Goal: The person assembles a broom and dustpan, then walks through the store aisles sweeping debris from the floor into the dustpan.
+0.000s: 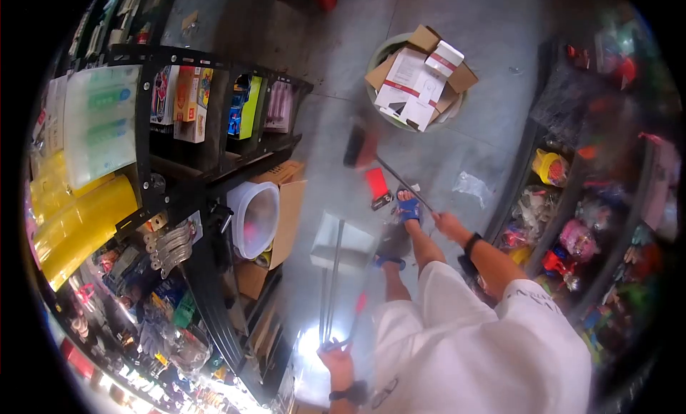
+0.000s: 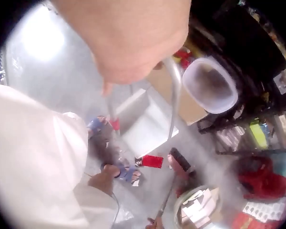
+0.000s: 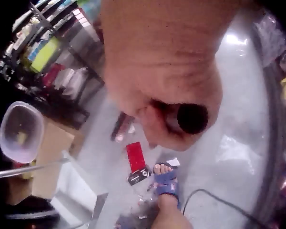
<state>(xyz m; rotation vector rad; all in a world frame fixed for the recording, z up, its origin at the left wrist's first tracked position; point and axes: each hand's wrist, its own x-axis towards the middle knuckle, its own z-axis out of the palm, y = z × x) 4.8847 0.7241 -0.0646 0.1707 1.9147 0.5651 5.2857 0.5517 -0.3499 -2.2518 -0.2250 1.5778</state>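
Note:
The right hand (image 1: pixel 451 228) grips the dark handle of a broom, whose reddish head (image 1: pixel 361 146) is on the floor ahead of the feet. In the right wrist view the right hand (image 3: pixel 162 90) is curled round the black handle end (image 3: pixel 192 119). At the lower left, the left hand (image 1: pixel 337 364) holds the metal handle (image 1: pixel 336 285) of a white dustpan (image 1: pixel 343 244). The left wrist view shows the left hand (image 2: pixel 133 47) above that pan (image 2: pixel 145 125). Beside the broom lies a red piece (image 1: pixel 375 184) with a black part.
A round bin (image 1: pixel 461 107) full of cardboard boxes stands ahead. Shelves of goods line the left (image 1: pixel 207 178) and right (image 1: pixel 564 221). A translucent tub (image 1: pixel 256 220) sits by a carton at left. Clear plastic (image 1: pixel 471 187) lies on the floor near the sandaled feet.

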